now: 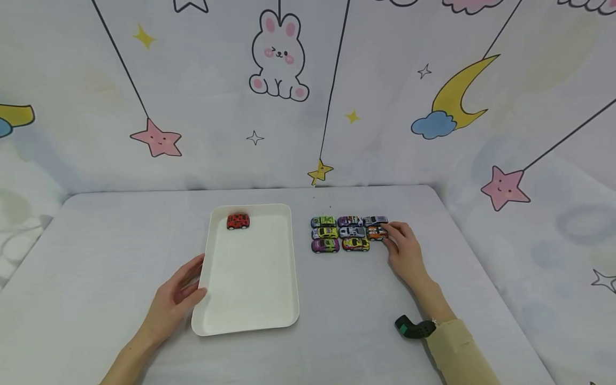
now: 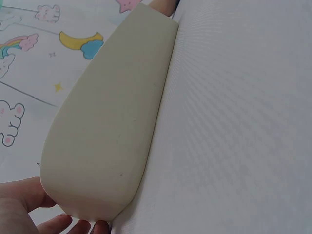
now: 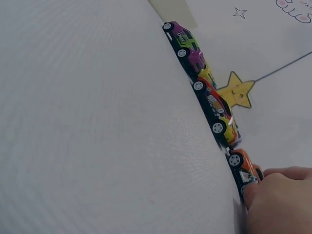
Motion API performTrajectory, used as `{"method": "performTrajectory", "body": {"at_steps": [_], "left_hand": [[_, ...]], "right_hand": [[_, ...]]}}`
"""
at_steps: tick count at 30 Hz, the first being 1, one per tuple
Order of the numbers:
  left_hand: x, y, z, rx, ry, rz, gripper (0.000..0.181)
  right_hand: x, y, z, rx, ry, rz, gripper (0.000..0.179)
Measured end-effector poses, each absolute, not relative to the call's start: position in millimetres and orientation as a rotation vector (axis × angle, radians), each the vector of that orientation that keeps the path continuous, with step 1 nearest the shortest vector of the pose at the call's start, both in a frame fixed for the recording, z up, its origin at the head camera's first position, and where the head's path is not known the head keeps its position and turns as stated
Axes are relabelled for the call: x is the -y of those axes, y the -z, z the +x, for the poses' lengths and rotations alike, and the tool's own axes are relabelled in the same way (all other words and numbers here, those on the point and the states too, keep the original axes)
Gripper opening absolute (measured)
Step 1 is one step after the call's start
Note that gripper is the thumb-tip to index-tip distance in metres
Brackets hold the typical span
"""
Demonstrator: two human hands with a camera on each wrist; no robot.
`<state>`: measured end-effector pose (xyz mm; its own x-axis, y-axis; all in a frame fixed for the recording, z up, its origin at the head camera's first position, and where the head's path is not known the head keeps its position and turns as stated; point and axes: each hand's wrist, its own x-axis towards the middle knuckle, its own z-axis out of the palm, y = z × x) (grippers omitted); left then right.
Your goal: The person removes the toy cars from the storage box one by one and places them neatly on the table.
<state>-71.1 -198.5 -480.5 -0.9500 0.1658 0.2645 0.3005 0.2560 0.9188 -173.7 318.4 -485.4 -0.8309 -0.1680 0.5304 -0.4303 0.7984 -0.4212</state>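
Note:
A white rectangular tray (image 1: 248, 278) lies on the table, with a red toy car (image 1: 238, 221) near its far left corner. My left hand (image 1: 178, 294) grips the tray's left edge, thumb at the rim; the tray's outer wall (image 2: 102, 117) fills much of the left wrist view. Right of the tray, several small toy cars stand in close rows. With thumb and fingers, my right hand (image 1: 406, 254) pinches the orange toy car (image 1: 377, 233) at the right end of the middle row. In the right wrist view that hand (image 3: 282, 200) covers part of the orange car.
A silver-grey car (image 1: 375, 220) is just behind the orange one. Nearer to me are a yellow-and-red car (image 1: 356, 244) and a purple-and-green car (image 1: 325, 245). A dark band (image 1: 415, 327) sits at the right wrist. Behind the table (image 1: 346, 315) hangs a cartoon-printed backdrop (image 1: 216, 80).

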Motion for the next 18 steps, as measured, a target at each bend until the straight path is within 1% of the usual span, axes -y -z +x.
{"method": "performTrajectory", "body": {"at_steps": [13,18], "left_hand": [[198.3,481.6,-71.4,2.380,1.810,-0.461,0.062],[198.5,481.8,-71.2,2.376,1.804,-0.456,0.062]], "right_hand": [[-319.5,486.9,-175.5,2.456,-0.767,0.475,0.038],[-312.7,482.2,-174.8,2.370,-0.737,0.493,0.038]]}}
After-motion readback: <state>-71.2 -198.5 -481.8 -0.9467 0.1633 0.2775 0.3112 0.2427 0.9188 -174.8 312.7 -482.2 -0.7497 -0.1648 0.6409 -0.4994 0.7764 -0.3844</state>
